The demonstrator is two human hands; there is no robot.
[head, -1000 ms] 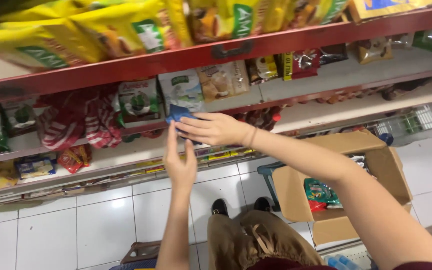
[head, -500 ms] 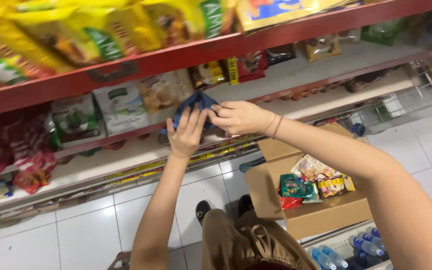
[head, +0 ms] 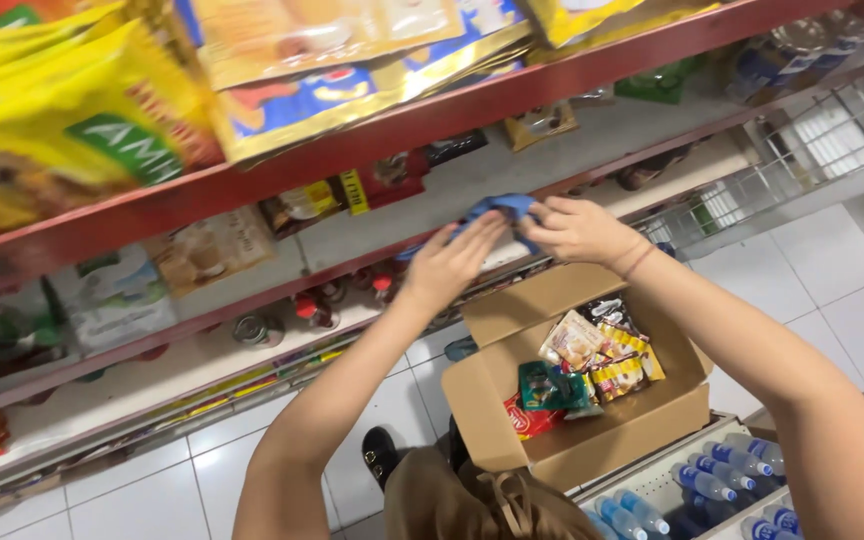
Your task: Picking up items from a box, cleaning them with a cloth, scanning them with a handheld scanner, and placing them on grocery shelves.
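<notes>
Head view, looking down along a shop shelf unit. Both hands met on a blue packet (head: 497, 210) that lay on the grey shelf (head: 592, 150), the middle tier under the red shelf edge (head: 372, 140). The left hand (head: 452, 262) pressed against the packet from about 7 o'clock, its fingers (head: 482, 232) extended and lying close together over the packet's lower left part. The right hand (head: 577, 228) closed on it from about 4 o'clock, its fingers (head: 544, 212) curled onto the right end; whether the thumb pinched underneath could not be told. The packet's long axis ran roughly from 8 o'clock to 2 o'clock, in line with the shelf front, and most of its body was hidden by the two hands. The two hands were about equally near, both touching; the right one covered more of the end that faced the aisle.

At 5 o'clock from the hands, lower and well apart, stood an open cardboard box (head: 592, 440) holding mixed snack packets (head: 592, 360). Water bottles (head: 722, 470) with blue caps lay in a crate at the box's 4 o'clock. Large yellow bags (head: 72, 130) filled the top shelf at 10 o'clock. Pale cartons (head: 117, 300) stood at 9 o'clock on the same tier as the packet.
</notes>
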